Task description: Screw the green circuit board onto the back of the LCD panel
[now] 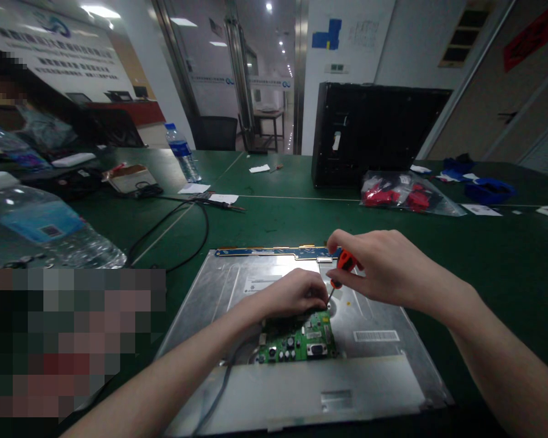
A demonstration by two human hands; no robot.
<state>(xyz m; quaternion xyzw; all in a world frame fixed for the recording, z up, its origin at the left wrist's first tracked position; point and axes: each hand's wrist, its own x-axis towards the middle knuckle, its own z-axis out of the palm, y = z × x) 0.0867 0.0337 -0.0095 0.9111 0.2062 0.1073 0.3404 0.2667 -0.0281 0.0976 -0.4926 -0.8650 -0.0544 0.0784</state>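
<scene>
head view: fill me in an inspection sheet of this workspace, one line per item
Surface: green table, a metal panel lying on it
Job's things: green circuit board on the panel; orange-and-black screwdriver, tip near the board's far right corner, contact too small to tell
Clutter: water bottle, larger bottle, clear bag with red items
Grip: right hand holds the screwdriver; left hand is at the board's far edge, whether it holds anything is hidden
Cables: black cable looped left of the panel; grey cable crossing the panel's near left part
Surroundings: black casing standing behind, chair beyond the table
</scene>
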